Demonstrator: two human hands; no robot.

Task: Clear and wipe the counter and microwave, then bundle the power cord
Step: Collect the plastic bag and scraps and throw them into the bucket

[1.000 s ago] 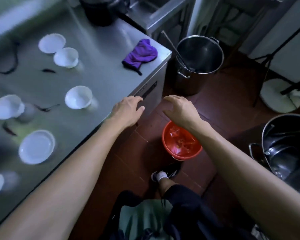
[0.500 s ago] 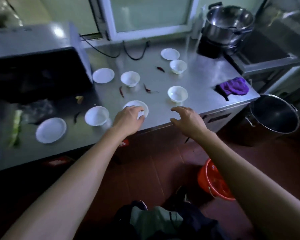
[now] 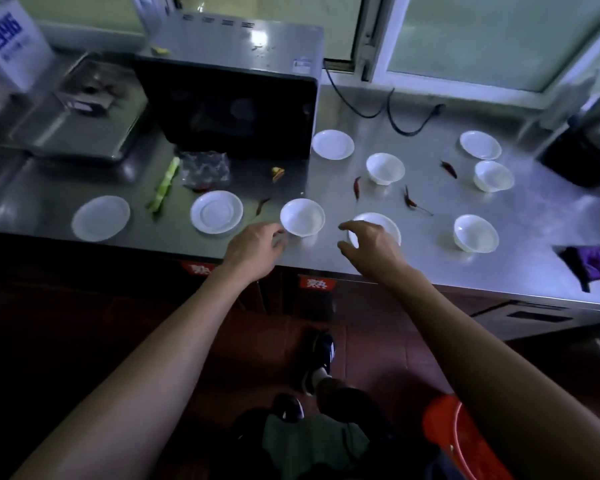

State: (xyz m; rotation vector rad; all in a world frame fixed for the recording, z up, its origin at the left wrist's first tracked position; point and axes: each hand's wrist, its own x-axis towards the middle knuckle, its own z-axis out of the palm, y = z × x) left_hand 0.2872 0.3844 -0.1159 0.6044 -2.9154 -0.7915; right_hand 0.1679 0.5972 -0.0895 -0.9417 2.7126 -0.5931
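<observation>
I see the steel counter [image 3: 430, 244] spread with white dishes, all of which look empty; my left hand [image 3: 253, 249] reaches to the near edge with its fingertips at the rim of a small white bowl [image 3: 302, 217], fingers loosely bent, and I cannot tell whether they grip it or only touch it; my right hand [image 3: 371, 245] hovers over a shallow white plate [image 3: 388, 225], fingers spread and curved, holding nothing that I can make out. To the left lie a saucer [image 3: 217, 212] and a flat plate [image 3: 101, 218]; further back stand a plate [image 3: 333, 144] just beside the microwave [image 3: 236, 98], a bowl [image 3: 385, 168], another plate [image 3: 480, 144], a bowl [image 3: 493, 176] near it, and one more bowl [image 3: 476, 233] toward the right front. Dried red chillies [image 3: 357, 187] lie loose between the dishes; a green vegetable strip [image 3: 163, 185] and a crumpled clear bag [image 3: 205, 168] sit in front of the microwave, whose dark door faces me. The black power cord [image 3: 392, 112] trails from behind the microwave across the back of the counter, unbundled. A purple cloth [image 3: 596, 265] rests at the counter's right edge. On the floor at lower right stands an orange bucket [image 3: 465, 441]; its contents I cannot make out.
</observation>
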